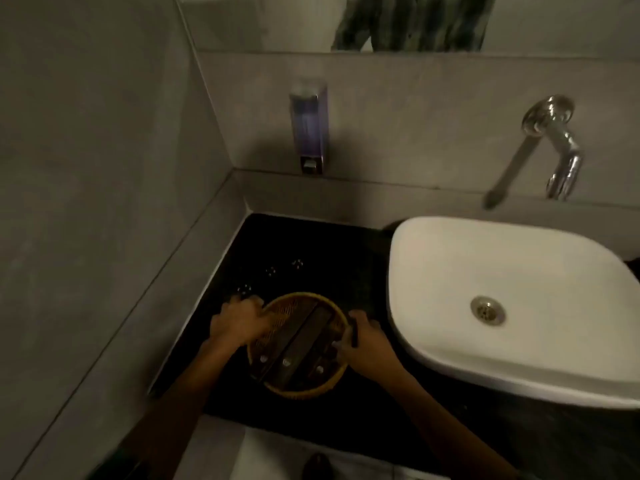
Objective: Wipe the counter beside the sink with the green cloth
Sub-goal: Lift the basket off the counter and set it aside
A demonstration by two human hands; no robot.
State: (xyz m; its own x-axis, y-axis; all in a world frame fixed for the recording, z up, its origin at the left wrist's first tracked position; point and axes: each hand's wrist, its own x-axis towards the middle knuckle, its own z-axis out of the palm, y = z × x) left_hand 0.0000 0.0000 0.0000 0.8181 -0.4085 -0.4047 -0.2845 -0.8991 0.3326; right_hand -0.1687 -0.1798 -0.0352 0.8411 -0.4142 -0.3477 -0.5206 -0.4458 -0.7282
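Note:
A round yellow woven basket (pixel 273 315) holding three dark flat packets sits on the black counter (pixel 322 258) left of the white sink (pixel 450 271). My left hand (pixel 235 323) grips the basket's left rim. My right hand (pixel 363 341) grips its right rim, with a dark strip at the thumb. No green cloth is in view.
A soap dispenser (pixel 308 129) hangs on the back wall above the counter. A chrome tap (pixel 557 147) juts out over the sink. Grey tiled walls close the counter at left and back. Small light reflections dot the counter behind the basket. A mirror runs along the top.

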